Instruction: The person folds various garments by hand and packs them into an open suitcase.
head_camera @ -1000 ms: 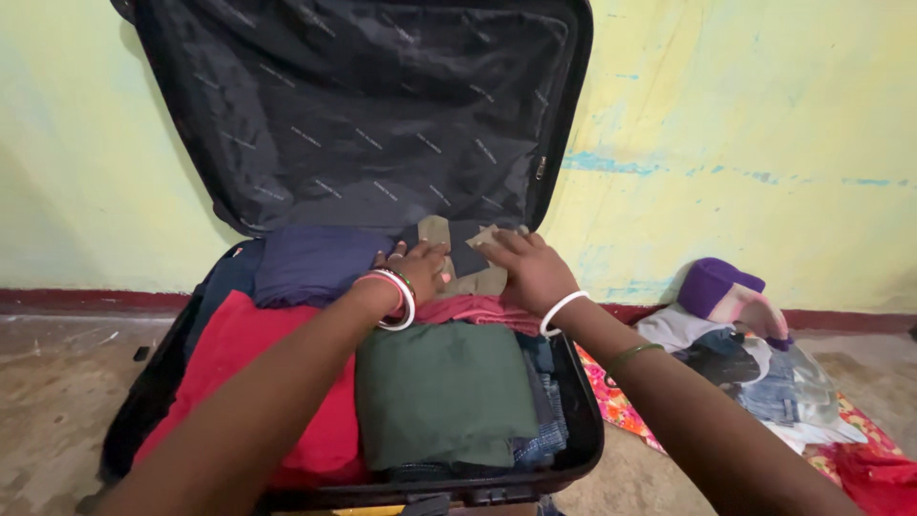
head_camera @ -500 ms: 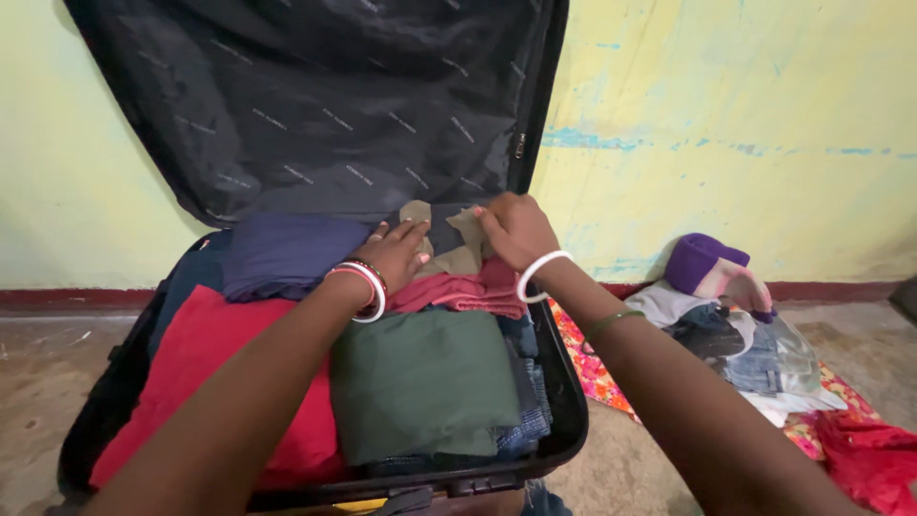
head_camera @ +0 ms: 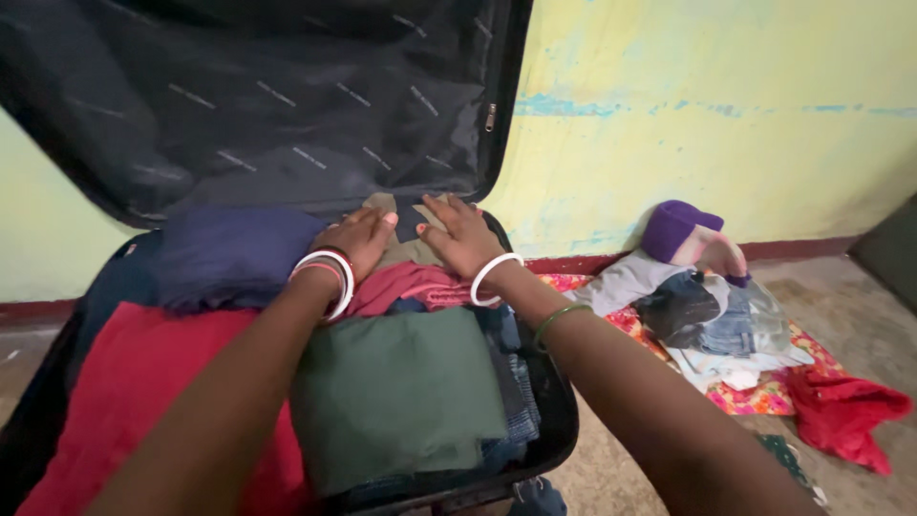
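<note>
An open black suitcase [head_camera: 549, 435] lies on the floor, its lined lid [head_camera: 267, 96] leaning on the wall. Folded clothes fill it: a red piece [head_camera: 134, 382], a dark green one [head_camera: 392, 392], a navy one [head_camera: 229, 253], a pink one [head_camera: 411, 285] and an olive-tan garment [head_camera: 406, 247] at the back. My left hand [head_camera: 358, 239] and my right hand [head_camera: 458, 234] both lie flat on the olive-tan garment, fingers spread, pressing it down. White and red bangles circle my left wrist, a white one and a green one my right arm.
To the right of the suitcase a flowered cloth [head_camera: 755, 387] on the concrete floor carries a heap of clothes [head_camera: 707, 311] with a purple cap [head_camera: 673, 229] on top. A loose red cloth [head_camera: 845, 416] lies at its right. The yellow wall runs behind.
My right hand has let go of the pinched edge of the olive-tan garment and now lies flat on it. The view has swung to the right.
</note>
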